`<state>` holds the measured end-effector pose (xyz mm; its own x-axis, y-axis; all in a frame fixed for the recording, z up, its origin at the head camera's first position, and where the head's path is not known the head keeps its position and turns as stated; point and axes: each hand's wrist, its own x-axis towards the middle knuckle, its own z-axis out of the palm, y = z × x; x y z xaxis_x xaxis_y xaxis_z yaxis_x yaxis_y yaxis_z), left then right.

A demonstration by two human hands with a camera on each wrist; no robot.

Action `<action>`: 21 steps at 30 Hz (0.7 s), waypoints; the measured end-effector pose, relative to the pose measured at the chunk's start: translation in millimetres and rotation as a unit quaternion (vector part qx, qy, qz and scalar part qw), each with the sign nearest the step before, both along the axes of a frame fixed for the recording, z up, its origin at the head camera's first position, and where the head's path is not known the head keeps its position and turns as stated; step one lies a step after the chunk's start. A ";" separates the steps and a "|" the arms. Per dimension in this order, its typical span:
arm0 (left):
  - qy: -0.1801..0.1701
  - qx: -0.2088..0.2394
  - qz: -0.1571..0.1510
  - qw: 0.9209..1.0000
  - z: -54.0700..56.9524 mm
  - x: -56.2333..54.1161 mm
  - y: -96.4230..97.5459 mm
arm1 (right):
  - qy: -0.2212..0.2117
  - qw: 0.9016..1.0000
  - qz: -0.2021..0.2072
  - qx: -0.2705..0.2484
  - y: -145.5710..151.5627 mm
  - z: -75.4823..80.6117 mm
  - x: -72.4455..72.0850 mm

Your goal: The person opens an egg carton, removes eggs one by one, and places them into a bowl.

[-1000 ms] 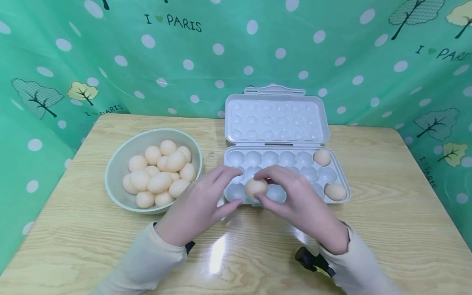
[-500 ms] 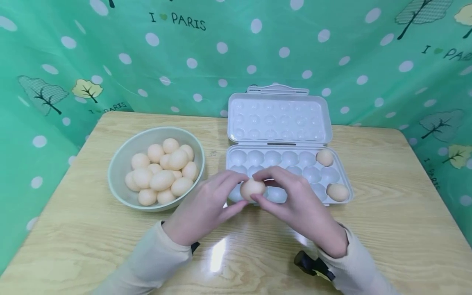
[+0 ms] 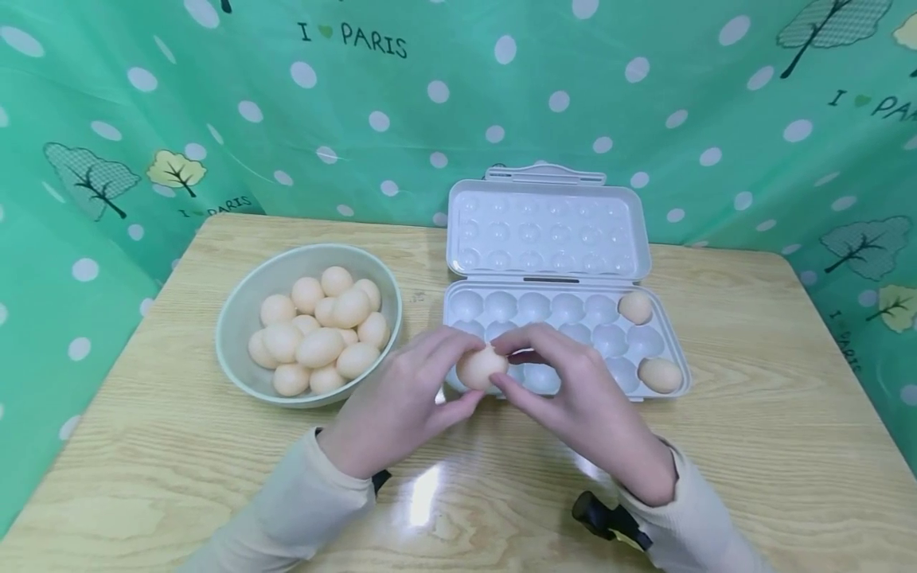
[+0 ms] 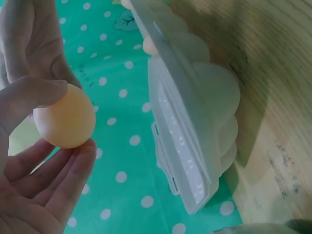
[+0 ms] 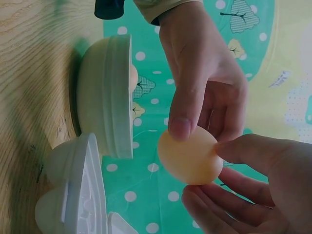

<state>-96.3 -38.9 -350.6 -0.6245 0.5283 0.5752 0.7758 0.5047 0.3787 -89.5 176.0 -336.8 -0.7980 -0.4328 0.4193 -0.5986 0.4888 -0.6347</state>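
A pale beige egg point(image 3: 481, 368) is held between both hands, over the front left part of an egg carton point(image 3: 548, 278). My left hand point(image 3: 401, 398) pinches its left side, thumb point(image 4: 36, 95) on one side and fingertips on the other. From the right, my right hand point(image 3: 573, 390) pinches the same egg with thumb and fingers. In the right wrist view the egg point(image 5: 190, 156) is apart from the carton. Beneath the hands, some front hollows of the carton are hidden. One egg point(image 3: 635, 307) sits in its back right corner hollow, another point(image 3: 660, 375) in the front right corner.
A pale green bowl point(image 3: 239, 318) with several eggs stands on the wooden table point(image 3: 143, 446), left of the carton. The carton's lid point(image 3: 548, 227) stands open at the back. Behind the table hangs a green dotted cloth point(image 3: 358, 159).
The egg has moved left, from the right hand's fingertips to between both hands. My left hand, earlier apart from it with fingers spread, now grips it too. The whole view has shifted slightly.
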 end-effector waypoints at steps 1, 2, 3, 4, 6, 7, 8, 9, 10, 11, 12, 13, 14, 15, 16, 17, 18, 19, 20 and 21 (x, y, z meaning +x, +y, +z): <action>0.000 0.001 0.003 1.000 1.0 0.0 -0.8 | 0.002 1.000 -0.003 0.001 0.4 0.5 0.0; -0.002 0.001 0.006 1.000 2.0 0.0 -1.7 | 0.004 1.000 -0.007 0.002 0.8 1.0 -0.1; -0.004 0.000 0.010 1.000 3.2 0.1 -2.7 | 0.005 1.000 -0.009 0.003 1.2 1.5 -0.2; -0.006 -0.002 0.016 1.000 4.6 0.2 -4.0 | 0.007 1.000 -0.012 0.005 1.7 1.9 -0.3; -0.007 -0.005 0.028 1.000 7.3 -0.1 -7.1 | 0.014 1.000 -0.018 0.010 2.8 2.6 -0.8; -0.007 -0.005 0.035 0.999 8.8 -0.5 -9.2 | 0.018 1.000 -0.022 0.013 3.5 2.8 -1.2; -0.006 -0.006 0.042 0.999 10.2 -1.2 -11.6 | 0.022 0.999 -0.025 0.015 4.1 3.0 -1.6; -0.004 -0.007 0.051 0.999 12.4 -2.0 -14.3 | 0.025 0.999 -0.027 0.016 4.7 3.1 -2.0; -0.001 -0.006 0.057 0.998 14.6 -3.3 -17.3 | 0.028 0.999 -0.029 0.018 5.3 3.2 -2.4; 0.002 -0.004 0.064 0.998 16.9 -4.6 -20.9 | 0.030 0.999 -0.031 0.019 5.9 3.3 -2.8; 0.006 -0.001 0.071 0.997 19.1 -6.0 -25.0 | 0.030 0.999 -0.034 0.020 6.7 3.6 -3.2; 0.010 0.001 0.080 0.997 21.8 -7.5 -29.4 | 0.031 0.999 -0.035 0.021 7.5 3.9 -3.6; 0.014 0.003 0.089 0.996 24.5 -9.1 -33.9 | 0.030 0.999 -0.038 0.022 8.3 4.3 -4.0; 0.016 0.006 0.098 0.995 27.2 -10.6 -38.7 | 0.029 0.999 -0.040 0.024 9.3 4.8 -4.5; 0.016 0.010 0.108 0.994 29.7 -11.8 -43.7 | 0.028 0.998 -0.042 0.027 10.4 5.3 -4.9; 0.017 0.011 0.120 0.993 32.2 -12.9 -48.9 | 0.028 0.998 -0.045 0.029 11.7 5.8 -5.4; 0.018 0.012 0.130 0.991 34.7 -13.8 -53.8 | 0.029 0.998 -0.048 0.033 13.2 6.3 -5.9; 0.017 0.013 0.138 0.990 37.3 -14.6 -58.5 | 0.030 0.998 -0.050 0.035 14.8 6.5 -6.4; 0.016 0.014 0.147 0.989 39.5 -14.9 -63.2 | 0.030 0.998 -0.052 0.036 16.5 6.5 -6.9; 0.016 0.014 0.153 0.988 41.9 -15.4 -67.7 | 0.029 0.997 -0.053 0.039 18.5 6.3 -7.3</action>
